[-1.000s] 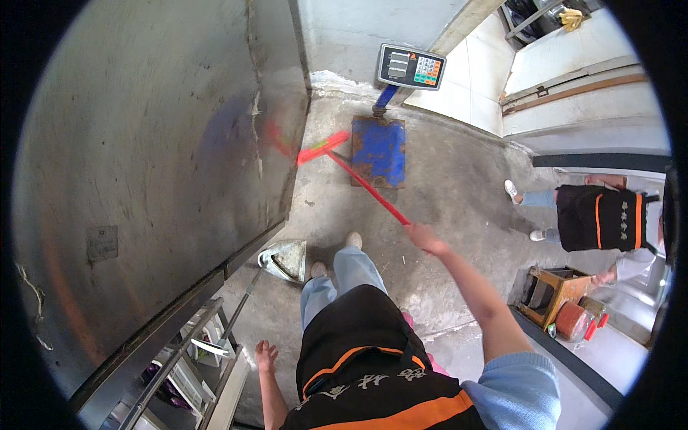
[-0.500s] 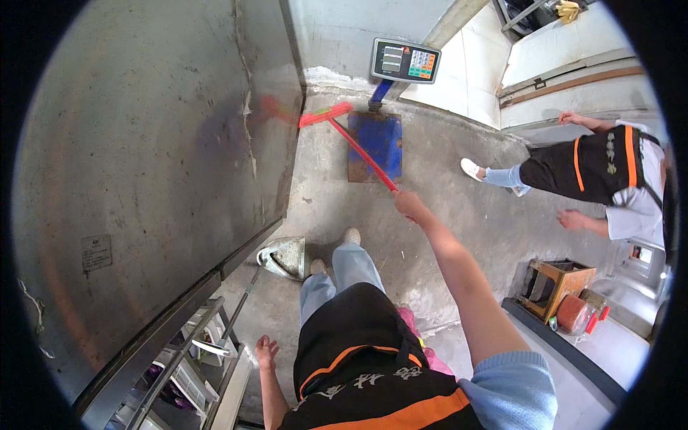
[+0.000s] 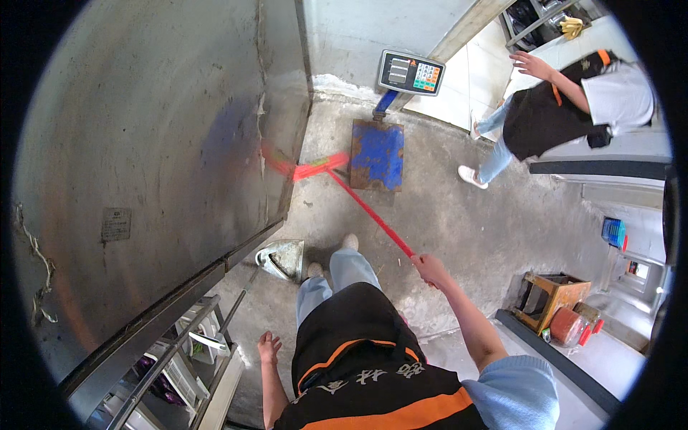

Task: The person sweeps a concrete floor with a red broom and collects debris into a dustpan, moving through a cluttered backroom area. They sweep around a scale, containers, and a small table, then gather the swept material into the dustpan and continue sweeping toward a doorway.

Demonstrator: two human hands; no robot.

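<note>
- head view: a worn grey concrete floor [image 3: 444,222] is spreading across the middle, and a tall, stained metal panel [image 3: 158,165] is filling the left side.
- a co-worker [image 3: 545,122] in a dark apron, white top and light jeans is standing at the upper right, one arm stretching out leftward.
- a metal rack [image 3: 165,376] holding white baskets is standing at the lower left.
- a platform scale [image 3: 378,154] with a scuffed blue plate is standing near the wall, its keypad display rising behind on a blue post.
- a red broom [image 3: 373,214] is slanting across the floor; its bristled head [image 3: 320,166] is lying between the panel's foot and the scale's plate, and the panel is reflecting it.
- a wooden stool [image 3: 566,294] is standing at the right, red-lidded jars [image 3: 570,327] sitting just beside it.
- a pale, dirty dustpan [image 3: 287,261] is resting by the person's feet, its grey rod slanting toward the rack.
- the right hand [image 3: 431,271] is closing firmly around the broom's handle.
- the left hand [image 3: 269,347] is hanging near the rack, fingers loosely curling and apart.
</note>
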